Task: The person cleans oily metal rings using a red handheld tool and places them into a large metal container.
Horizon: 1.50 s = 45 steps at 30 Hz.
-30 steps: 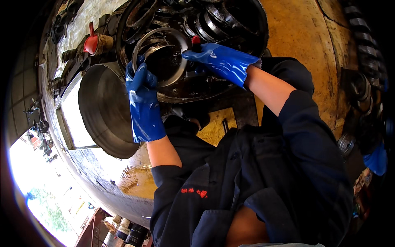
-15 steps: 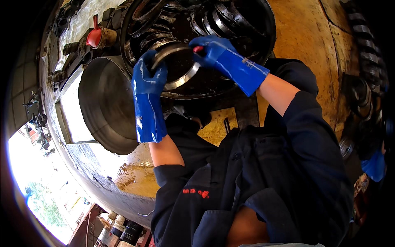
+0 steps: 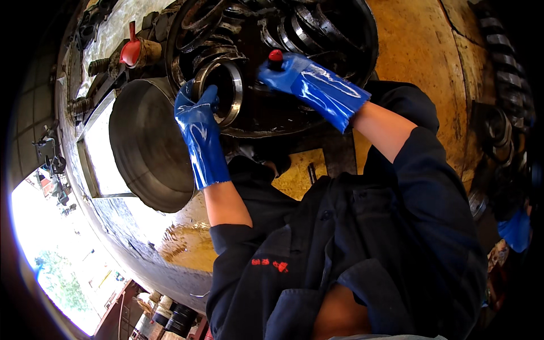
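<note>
My left hand [image 3: 196, 107], in a long blue rubber glove, grips a shiny metal ring [image 3: 238, 93] by its left side. The ring stands tilted on edge above a wide round tub [image 3: 374, 48] with a dark, oily inside. My right hand [image 3: 289, 72], gloved the same way, is closed round a small tool with a red end [image 3: 276, 55]; the rest of it is hidden in the fist. This hand is apart from the ring, to its right. Several dark, wet metal rings [image 3: 303, 33] lean in rows in the tub's far part.
A deep round metal basin [image 3: 150, 144] lies tilted left of the tub. Behind it, a red scoop [image 3: 130, 52] rests at a small grimy bucket [image 3: 149, 52]. Ring-shaped metal parts [image 3: 501, 73] line the far right. The floor [image 3: 413, 51] is stained yellow-brown.
The ring has turned more upright and moved left with my left hand. My right hand has come away from it, and the tool's red end now points up.
</note>
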Motion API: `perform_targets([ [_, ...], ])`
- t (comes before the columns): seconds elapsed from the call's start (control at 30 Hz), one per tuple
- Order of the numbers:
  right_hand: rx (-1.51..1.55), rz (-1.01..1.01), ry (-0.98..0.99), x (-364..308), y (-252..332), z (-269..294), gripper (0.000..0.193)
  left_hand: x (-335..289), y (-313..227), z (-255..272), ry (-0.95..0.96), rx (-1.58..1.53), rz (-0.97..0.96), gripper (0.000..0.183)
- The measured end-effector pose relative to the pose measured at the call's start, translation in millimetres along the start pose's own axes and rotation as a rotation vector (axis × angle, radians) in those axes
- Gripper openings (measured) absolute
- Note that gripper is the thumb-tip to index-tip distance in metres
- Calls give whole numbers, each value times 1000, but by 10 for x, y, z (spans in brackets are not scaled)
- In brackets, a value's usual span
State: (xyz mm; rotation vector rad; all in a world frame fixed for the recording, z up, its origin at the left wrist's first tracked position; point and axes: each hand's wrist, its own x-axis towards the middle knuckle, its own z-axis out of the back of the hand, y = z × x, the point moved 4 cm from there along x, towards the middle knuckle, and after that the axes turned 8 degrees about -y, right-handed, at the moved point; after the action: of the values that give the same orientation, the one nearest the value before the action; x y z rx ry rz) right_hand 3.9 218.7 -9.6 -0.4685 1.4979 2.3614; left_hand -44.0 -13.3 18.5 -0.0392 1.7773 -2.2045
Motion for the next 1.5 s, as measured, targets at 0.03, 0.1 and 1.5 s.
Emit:
perform_targets([
  [0.03,19,101,-11,-69,204,12,31,0,-22,33,-14,15,6,34],
  [0.1,344,744,-296,60,-17,-36,27,-35,-28,-189,25,28,36,34],
  [1.5,-292,479,-134,166,-289,-378,41,-116,265,-374,133,-104,146,34],
])
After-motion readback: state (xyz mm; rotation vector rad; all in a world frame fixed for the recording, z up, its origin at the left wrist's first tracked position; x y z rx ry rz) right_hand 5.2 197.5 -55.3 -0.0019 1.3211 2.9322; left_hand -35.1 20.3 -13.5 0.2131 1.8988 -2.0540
